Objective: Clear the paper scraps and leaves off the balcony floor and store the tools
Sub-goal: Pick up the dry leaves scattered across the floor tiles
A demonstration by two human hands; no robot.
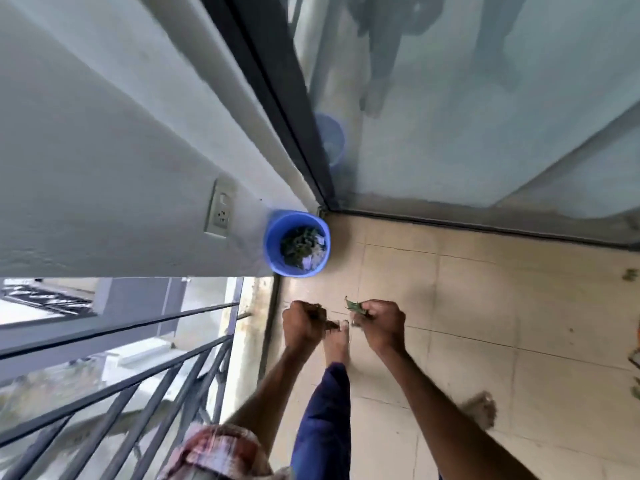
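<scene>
A blue bucket point(297, 242) stands in the corner where the white wall meets the glass door, with dark leaves and pale paper scraps in its bottom. My left hand point(302, 325) is curled round a small bunch of brown dry leaves, just short of the bucket. My right hand point(380, 323) grips green leaves point(354, 305) that stick out past the fingers. Both hands are held above the tiled floor point(485, 299), close together.
A black metal railing point(121, 382) runs along the left. A glass sliding door point(485, 116) closes the far side. A wall socket point(220, 211) sits left of the bucket. A small leaf point(629, 274) lies on the floor at right. My bare feet point(337, 344) are below the hands.
</scene>
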